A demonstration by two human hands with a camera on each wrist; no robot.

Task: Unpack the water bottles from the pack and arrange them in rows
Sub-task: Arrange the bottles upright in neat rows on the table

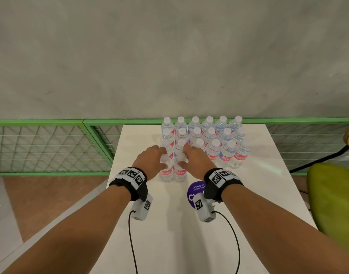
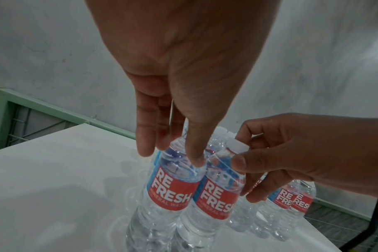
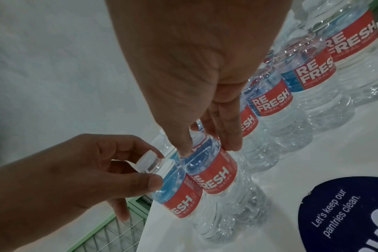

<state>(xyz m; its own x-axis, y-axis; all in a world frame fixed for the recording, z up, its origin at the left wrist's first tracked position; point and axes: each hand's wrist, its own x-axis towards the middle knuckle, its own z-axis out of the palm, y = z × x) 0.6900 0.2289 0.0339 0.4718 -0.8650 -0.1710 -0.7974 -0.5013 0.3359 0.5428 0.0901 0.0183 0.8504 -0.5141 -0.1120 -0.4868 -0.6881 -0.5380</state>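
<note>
Clear water bottles with red and blue REFRESH labels stand in three rows (image 1: 210, 135) at the far end of the white table (image 1: 258, 194). Two more bottles stand side by side in front of the rows' left end. My left hand (image 1: 160, 158) grips the left one (image 1: 166, 172) round its neck, thumb on the shoulder. My right hand (image 1: 184, 156) holds the right one (image 1: 179, 172) the same way. The left wrist view shows both bottles (image 2: 171, 185) (image 2: 218, 197) upright and touching. In the right wrist view my right hand (image 3: 208, 148) pinches its bottle (image 3: 214, 172).
A round purple sticker (image 1: 195, 191) lies on the table just in front of the two bottles. A green mesh fence (image 1: 51, 147) runs behind and left of the table, under a grey wall. A green chair (image 1: 332, 204) stands at the right, with a black cable (image 1: 318, 161) beyond it.
</note>
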